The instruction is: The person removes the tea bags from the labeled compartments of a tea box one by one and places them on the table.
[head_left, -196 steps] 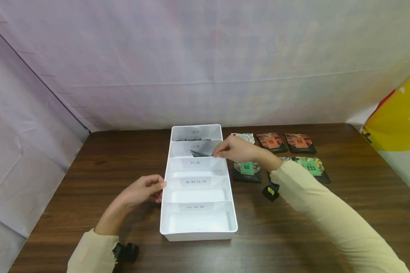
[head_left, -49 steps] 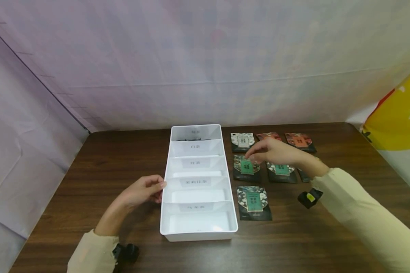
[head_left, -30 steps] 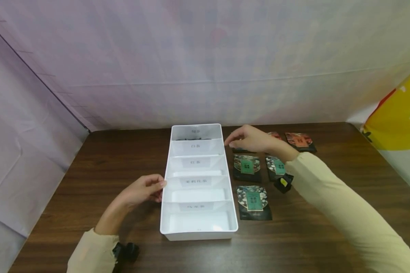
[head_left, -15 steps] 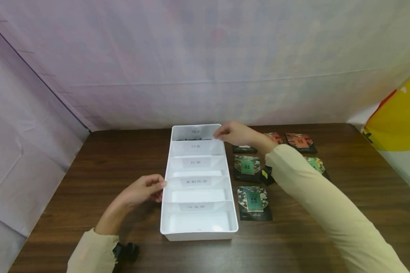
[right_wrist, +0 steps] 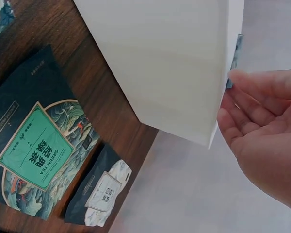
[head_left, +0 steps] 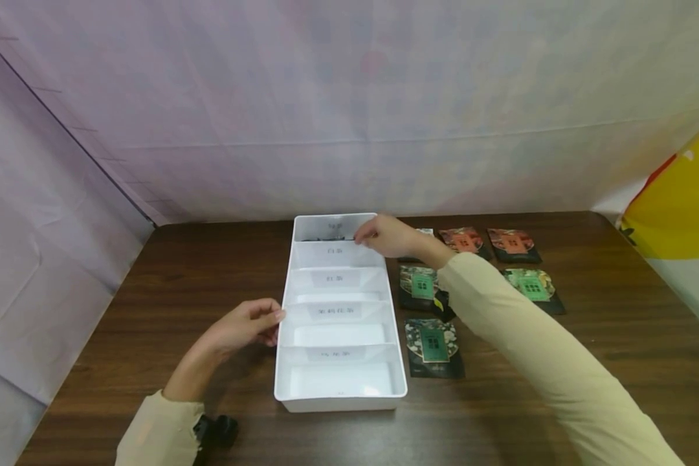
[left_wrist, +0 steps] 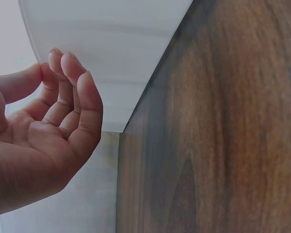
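Observation:
A white divided storage box [head_left: 340,404] with several labelled compartments stands lengthwise on the table. At its left side my left hand [head_left: 241,329] grips the rim, thumb on top; the left wrist view shows thumb and index fingertip meeting at the edge. Over the far compartments is my right hand [head_left: 389,237], fingertips at the divider behind the front ones. A bluish tea packet [right_wrist: 236,53] pokes above the box edge in the right wrist view, its edge pinched by that hand; most of it is hidden inside. Dark packet tops [head_left: 326,239] show in the farthest compartment.
Right of the box lie a green tea packet [head_left: 422,283], a jasmine-patterned packet [head_left: 434,346], two red packets [head_left: 465,240] and a light green one [head_left: 532,285]. A white tea packet [right_wrist: 104,191] is partly covered in the head view. A pale curtain [head_left: 349,129] hangs behind.
A jasmine-patterned packet now lies front right, after the right hand was in the second compartment. That hand then passed over the packets and came back left to the far compartments. The left hand stays put.

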Action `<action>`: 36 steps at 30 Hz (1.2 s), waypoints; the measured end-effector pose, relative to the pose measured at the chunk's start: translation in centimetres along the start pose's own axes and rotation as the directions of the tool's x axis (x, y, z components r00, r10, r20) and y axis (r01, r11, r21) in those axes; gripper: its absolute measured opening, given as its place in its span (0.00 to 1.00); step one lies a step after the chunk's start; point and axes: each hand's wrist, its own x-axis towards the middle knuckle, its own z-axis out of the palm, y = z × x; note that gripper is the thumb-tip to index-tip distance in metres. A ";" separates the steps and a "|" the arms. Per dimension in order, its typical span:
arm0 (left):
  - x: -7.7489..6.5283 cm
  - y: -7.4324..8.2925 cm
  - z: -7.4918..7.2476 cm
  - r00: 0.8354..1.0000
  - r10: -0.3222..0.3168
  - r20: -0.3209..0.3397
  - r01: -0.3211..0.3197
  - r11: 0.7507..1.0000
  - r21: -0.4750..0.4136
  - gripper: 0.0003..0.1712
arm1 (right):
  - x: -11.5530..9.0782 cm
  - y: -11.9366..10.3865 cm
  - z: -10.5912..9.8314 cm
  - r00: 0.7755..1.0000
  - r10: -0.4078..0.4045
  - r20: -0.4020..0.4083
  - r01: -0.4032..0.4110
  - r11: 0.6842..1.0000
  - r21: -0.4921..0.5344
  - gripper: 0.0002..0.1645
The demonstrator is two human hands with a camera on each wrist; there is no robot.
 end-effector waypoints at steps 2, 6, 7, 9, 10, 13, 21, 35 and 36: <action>0.0 0.0 0.0 1.000 -0.001 -0.002 0.001 1.000 0.000 0.11 | -0.1 0.0 0.0 1.000 0.007 -0.008 -0.007 1.000 -0.007 0.15; -0.1 0.1 0.0 1.000 0.001 -0.002 -0.001 1.000 0.002 0.11 | -0.2 -0.2 0.0 1.000 0.000 -0.031 0.000 1.000 -0.020 0.14; -0.1 0.0 0.0 1.000 0.002 -0.002 -0.002 1.000 0.001 0.11 | -0.3 -0.2 0.0 0.999 -0.006 -0.037 0.005 1.000 -0.021 0.14; -0.1 0.0 0.0 1.000 0.004 0.000 -0.004 1.000 -0.001 0.11 | -0.3 -0.2 0.0 0.998 -0.021 -0.053 0.020 1.000 -0.021 0.14; -0.1 0.0 0.0 1.000 0.005 0.001 -0.005 1.000 -0.002 0.11 | -0.4 -0.2 0.0 0.998 -0.027 -0.060 0.026 1.000 -0.017 0.14; 0.0 0.0 0.0 1.000 0.007 0.002 -0.007 1.000 -0.001 0.12 | -0.5 -0.2 -0.2 0.996 -0.035 -0.080 0.035 0.999 -0.011 0.14; -0.1 0.0 0.0 1.000 0.010 0.003 -0.010 1.000 0.000 0.12 | -0.9 -0.4 -0.7 0.994 -0.014 -0.109 0.017 1.000 0.025 0.14; 0.0 0.1 0.0 1.000 0.003 -0.005 -0.003 1.000 0.006 0.12 | -2.4 -2.0 -3.2 0.990 -0.031 -0.141 0.039 0.998 0.051 0.15; 0.0 0.0 0.0 1.000 0.002 -0.005 -0.002 1.000 0.007 0.11 | -2.5 -2.0 -3.4 0.990 -0.024 -0.139 0.032 0.998 0.059 0.15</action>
